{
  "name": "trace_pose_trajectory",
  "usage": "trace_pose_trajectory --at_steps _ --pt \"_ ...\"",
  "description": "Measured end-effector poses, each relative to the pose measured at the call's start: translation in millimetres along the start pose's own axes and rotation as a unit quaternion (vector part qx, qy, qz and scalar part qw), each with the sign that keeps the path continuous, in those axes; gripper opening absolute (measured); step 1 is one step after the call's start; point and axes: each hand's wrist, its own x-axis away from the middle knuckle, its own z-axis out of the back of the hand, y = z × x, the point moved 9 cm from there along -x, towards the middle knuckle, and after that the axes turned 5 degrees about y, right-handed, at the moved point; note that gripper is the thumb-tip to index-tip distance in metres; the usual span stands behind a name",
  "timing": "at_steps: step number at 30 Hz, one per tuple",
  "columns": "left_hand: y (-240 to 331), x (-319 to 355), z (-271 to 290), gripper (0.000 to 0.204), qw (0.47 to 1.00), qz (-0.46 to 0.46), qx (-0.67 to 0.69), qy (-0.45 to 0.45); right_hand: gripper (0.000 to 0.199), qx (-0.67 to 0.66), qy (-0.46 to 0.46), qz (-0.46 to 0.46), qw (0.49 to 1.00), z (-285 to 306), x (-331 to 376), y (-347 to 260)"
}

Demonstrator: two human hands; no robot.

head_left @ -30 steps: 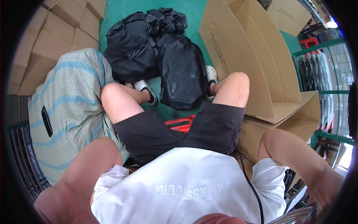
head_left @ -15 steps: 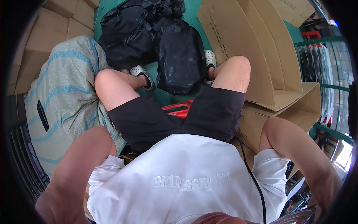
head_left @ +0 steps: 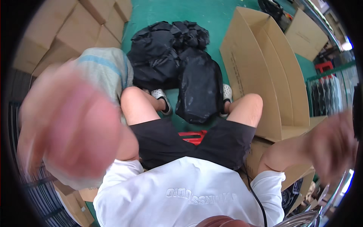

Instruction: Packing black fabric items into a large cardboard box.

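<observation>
Large and smeared by motion, my left hand (head_left: 77, 128) is raised at the left, close to the camera. It covers much of a grey-green woven sack (head_left: 107, 64) with blue stripes; whether its fingers hold anything cannot be seen. At the right edge my right hand (head_left: 334, 145) is also raised and blurred, its fingers indistinct. Nearest to it stand a tall open cardboard box (head_left: 251, 75) and a green metal rack (head_left: 332, 72). Between my feet lies a shiny black plastic bag (head_left: 200, 90) with a full, rounded shape, against a crumpled black bag (head_left: 155, 56).
Stacked cardboard boxes (head_left: 77, 30) rise at the far left. A red plastic stool (head_left: 194, 137) shows between my thighs. Another cardboard box (head_left: 308, 34) stands at the far right on the green floor (head_left: 174, 9). A black cable (head_left: 257, 193) runs down my right side.
Both hands have come up into view from the lower edges. The view has tilted, so the bags and boxes sit lower and further right. The dark phone on the sack is now hidden.
</observation>
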Motion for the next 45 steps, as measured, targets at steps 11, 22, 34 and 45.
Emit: trace_pose_trajectory --at_steps 11,22,34,45 --pt "-323 363 273 0.026 0.502 0.641 -0.519 -0.26 0.019 0.216 -0.536 -0.521 0.629 -4 365 255" --pt "-394 403 395 0.049 0.295 0.471 -0.771 -0.312 0.037 0.217 -0.639 -0.614 0.41 21 467 290" --pt "-453 550 357 0.03 0.505 0.679 -0.515 -0.135 0.036 0.221 -0.635 -0.59 0.448 21 470 298" --pt "-500 421 325 0.029 0.405 0.618 -0.599 -0.309 0.044 0.216 -0.662 -0.591 0.408 22 473 294"
